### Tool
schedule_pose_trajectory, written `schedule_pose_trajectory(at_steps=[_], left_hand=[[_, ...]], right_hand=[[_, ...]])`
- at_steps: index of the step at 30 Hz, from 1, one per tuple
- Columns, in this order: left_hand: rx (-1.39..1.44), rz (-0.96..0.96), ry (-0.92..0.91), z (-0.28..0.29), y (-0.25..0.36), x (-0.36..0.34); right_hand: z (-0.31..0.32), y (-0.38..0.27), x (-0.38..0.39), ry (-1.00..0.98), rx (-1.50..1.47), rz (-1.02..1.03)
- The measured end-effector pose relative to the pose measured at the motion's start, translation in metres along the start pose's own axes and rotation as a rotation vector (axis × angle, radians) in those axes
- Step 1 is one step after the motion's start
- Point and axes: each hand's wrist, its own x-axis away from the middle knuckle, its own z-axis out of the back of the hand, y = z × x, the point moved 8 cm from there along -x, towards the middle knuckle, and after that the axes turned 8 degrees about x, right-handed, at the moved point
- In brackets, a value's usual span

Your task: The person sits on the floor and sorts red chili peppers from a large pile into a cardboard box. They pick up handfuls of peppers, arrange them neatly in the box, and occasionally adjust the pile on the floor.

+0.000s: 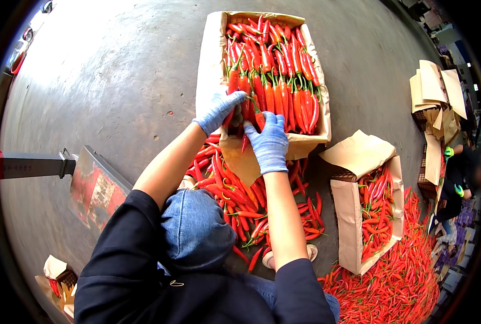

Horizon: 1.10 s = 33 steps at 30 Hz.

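A crate lined with brown paper (210, 59) stands in front of me, packed with rows of long red chili peppers (283, 70) with green stems. My left hand (217, 112), in a blue knitted glove, is closed round chili peppers at the near left corner; its fingertips are partly hidden by the peppers. Beside it, my right hand (270, 143), gloved alike, grips a red chili pepper (259, 117) by the near edge. A flap of lining paper (246, 162) hangs over the crate's near side, above a loose pile of chili peppers (229, 186) on the floor.
To the right, a second paper-lined crate (349, 229) holds chili peppers beside a large floor heap (391, 286). A metal post with a red-and-white plate (97, 186) stands left. Stacked crates with paper (432, 89) and another person in green-marked gloves (459, 190) are far right.
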Motion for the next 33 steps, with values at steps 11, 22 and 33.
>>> schedule_pose_trajectory(at_steps=[11, 22, 33], left_hand=[[0.709, 0.102, -0.006, 0.032, -0.033, 0.008], [0.458, -0.046, -0.128, 0.019, -0.003, 0.010], [0.215, 0.130, -0.048, -0.021, 0.007, -0.022]], right_hand=[[0.004, 0.048, -0.023, 0.096, -0.429, -0.131], [0.014, 0.011, -0.046, 0.118, -0.111, -0.138], [0.014, 0.009, -0.075, -0.072, -0.032, -0.292]])
